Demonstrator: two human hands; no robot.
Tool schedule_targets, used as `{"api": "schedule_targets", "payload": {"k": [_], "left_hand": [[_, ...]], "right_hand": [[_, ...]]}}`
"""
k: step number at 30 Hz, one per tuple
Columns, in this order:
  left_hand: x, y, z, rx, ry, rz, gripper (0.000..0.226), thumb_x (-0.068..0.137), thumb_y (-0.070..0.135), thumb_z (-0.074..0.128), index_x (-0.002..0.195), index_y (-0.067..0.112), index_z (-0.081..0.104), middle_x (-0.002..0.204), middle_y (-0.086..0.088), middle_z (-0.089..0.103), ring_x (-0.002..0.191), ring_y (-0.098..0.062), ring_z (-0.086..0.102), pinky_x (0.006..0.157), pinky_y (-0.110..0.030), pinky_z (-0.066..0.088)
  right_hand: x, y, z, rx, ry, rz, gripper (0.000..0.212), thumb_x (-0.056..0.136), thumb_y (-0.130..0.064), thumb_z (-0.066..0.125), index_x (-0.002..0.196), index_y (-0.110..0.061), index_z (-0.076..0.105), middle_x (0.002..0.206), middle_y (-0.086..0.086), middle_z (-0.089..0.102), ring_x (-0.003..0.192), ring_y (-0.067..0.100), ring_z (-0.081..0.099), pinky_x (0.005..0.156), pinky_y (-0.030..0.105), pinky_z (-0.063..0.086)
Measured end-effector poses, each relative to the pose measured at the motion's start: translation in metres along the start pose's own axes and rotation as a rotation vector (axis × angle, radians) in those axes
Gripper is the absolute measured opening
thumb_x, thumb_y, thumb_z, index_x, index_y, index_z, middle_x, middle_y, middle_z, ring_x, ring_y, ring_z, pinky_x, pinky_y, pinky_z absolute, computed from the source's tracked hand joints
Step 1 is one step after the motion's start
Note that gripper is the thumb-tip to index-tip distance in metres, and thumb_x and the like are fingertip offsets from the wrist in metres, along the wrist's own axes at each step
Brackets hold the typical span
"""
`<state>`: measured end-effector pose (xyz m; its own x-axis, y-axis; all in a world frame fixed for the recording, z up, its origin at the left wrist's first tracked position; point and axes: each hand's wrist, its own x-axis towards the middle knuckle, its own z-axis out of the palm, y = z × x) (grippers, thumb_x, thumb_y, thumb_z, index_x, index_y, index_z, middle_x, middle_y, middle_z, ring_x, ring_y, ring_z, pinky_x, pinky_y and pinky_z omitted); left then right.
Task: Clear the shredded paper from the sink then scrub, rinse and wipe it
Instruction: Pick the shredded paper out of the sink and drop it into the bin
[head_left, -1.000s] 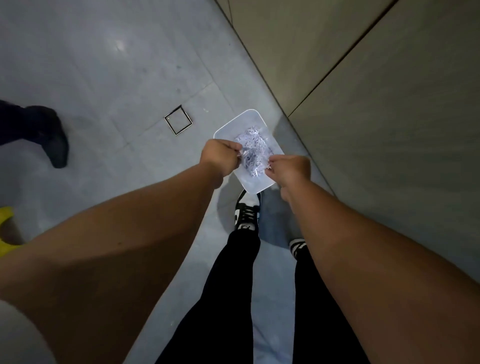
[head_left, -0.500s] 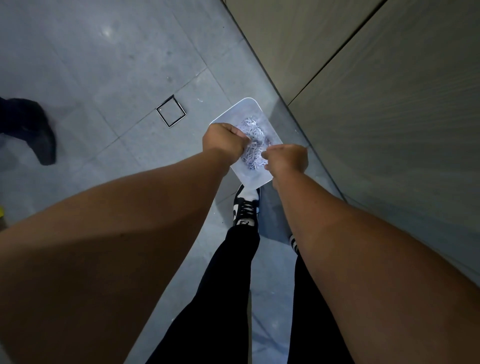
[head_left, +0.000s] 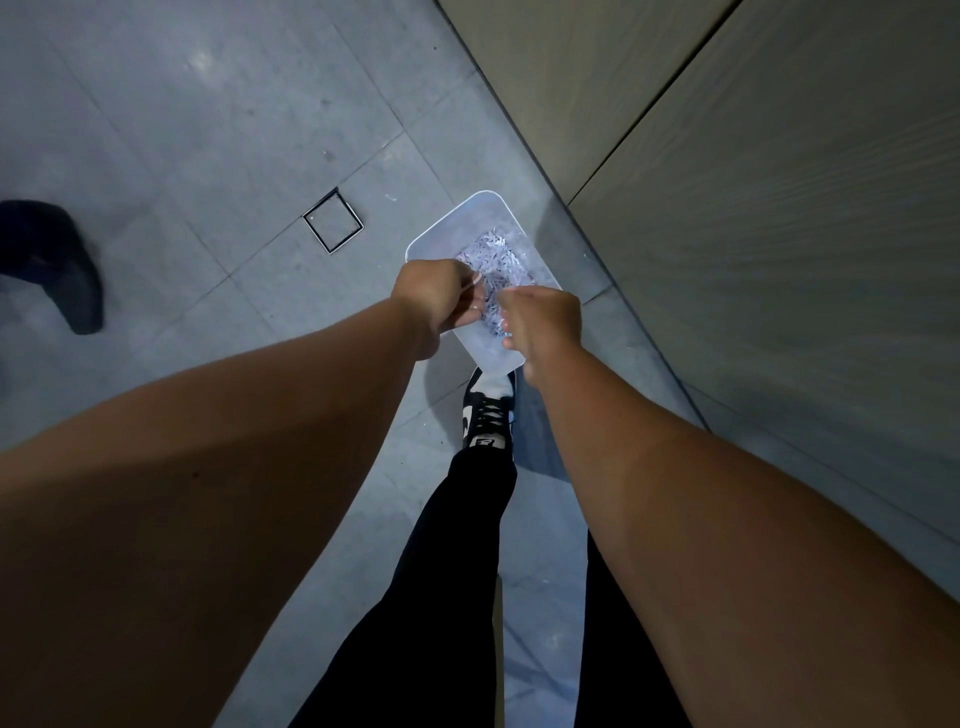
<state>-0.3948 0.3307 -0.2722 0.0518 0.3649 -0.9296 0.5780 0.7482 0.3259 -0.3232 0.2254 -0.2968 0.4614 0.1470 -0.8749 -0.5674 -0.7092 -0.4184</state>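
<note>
A white rectangular bin (head_left: 485, 203) stands on the grey floor beside the cabinet front, with a heap of shredded paper (head_left: 493, 254) inside it. Both my hands hang over its near half, close together. My left hand (head_left: 434, 301) has its fingers curled inward at the edge of the shreds. My right hand (head_left: 545, 318) is turned back-up, its fingers curled under and pinching shreds. What lies under the palms is hidden. No sink is in view.
Tall beige cabinet doors (head_left: 753, 218) fill the right side. A square floor drain cover (head_left: 332, 221) lies left of the bin. Another person's dark shoe (head_left: 62, 265) stands at the far left. My black-trousered legs and a black-and-white sneaker (head_left: 488, 415) are just behind the bin.
My two hands have drawn closer together over the bin and sunk lower towards the shreds. The other person's shoe has shifted slightly at the left edge.
</note>
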Motion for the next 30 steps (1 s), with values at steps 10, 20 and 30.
{"api": "schedule_targets", "payload": {"k": [10, 20, 30], "left_hand": [[-0.002, -0.006, 0.000, 0.047, -0.048, 0.008, 0.020, 0.096, 0.013, 0.053, 0.093, 0.003, 0.070, 0.086, -0.012, 0.073, 0.077, -0.023, 0.072, 0.070, -0.028, 0.061], [-0.004, -0.003, -0.007, -0.013, -0.032, -0.002, 0.029, 0.102, 0.021, 0.045, 0.094, 0.006, 0.068, 0.079, -0.011, 0.067, 0.066, -0.024, 0.064, 0.065, -0.028, 0.060], [-0.009, -0.004, -0.009, -0.018, -0.022, 0.031, 0.023, 0.099, 0.024, 0.048, 0.092, 0.013, 0.067, 0.066, -0.003, 0.058, 0.055, -0.017, 0.050, 0.057, -0.025, 0.044]], "right_hand": [[-0.004, -0.002, 0.005, -0.042, 0.010, -0.210, 0.010, 0.080, -0.017, 0.083, 0.088, -0.012, 0.079, 0.075, -0.010, 0.074, 0.069, 0.006, 0.071, 0.078, 0.031, 0.061], [0.006, 0.002, 0.005, -0.100, 0.194, -0.183, 0.025, 0.073, -0.013, 0.078, 0.057, -0.027, 0.064, 0.076, -0.005, 0.075, 0.074, 0.019, 0.073, 0.077, 0.042, 0.062], [0.003, 0.009, -0.002, -0.036, 0.035, 0.026, 0.034, 0.086, -0.002, 0.062, 0.114, -0.015, 0.075, 0.114, 0.004, 0.073, 0.084, 0.029, 0.073, 0.064, 0.049, 0.064]]}}
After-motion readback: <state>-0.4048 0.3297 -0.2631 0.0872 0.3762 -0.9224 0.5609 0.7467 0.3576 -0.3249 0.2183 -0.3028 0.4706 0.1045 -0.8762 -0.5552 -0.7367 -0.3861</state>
